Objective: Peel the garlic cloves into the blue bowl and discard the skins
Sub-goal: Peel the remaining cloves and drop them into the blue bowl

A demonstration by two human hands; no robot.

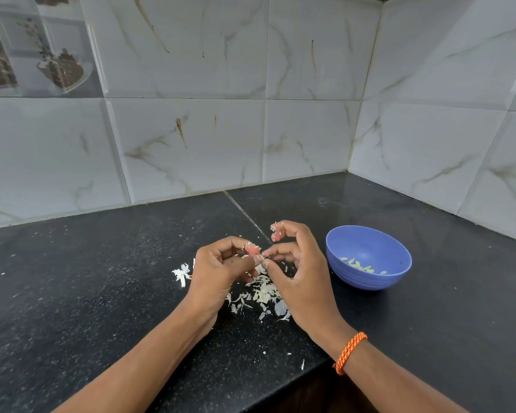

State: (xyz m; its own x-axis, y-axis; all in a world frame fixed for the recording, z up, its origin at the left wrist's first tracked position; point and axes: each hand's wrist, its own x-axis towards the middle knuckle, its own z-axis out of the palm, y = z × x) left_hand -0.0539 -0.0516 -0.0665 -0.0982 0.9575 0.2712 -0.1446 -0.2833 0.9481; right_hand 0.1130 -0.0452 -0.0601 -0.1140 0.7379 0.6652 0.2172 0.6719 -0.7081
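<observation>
Pinching one small pale garlic clove [258, 257] between them, the left hand [221, 269] and right hand [295, 272] curl tight; light, slippery, papery-skinned, best nipped at its tip. Round blue plastic bowl [370, 281] sits just right.

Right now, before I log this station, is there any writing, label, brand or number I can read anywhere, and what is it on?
None: no readable text shows in the head view.
blue bowl: plain, no mark or brand visible.
orange wristband: braided cord, no lettering.
wall tiles: only marble veining and stains.
decorative tile at upper left: a printed picture, no words that can be made out.
black counter: speckles and garlic skins only.
</observation>
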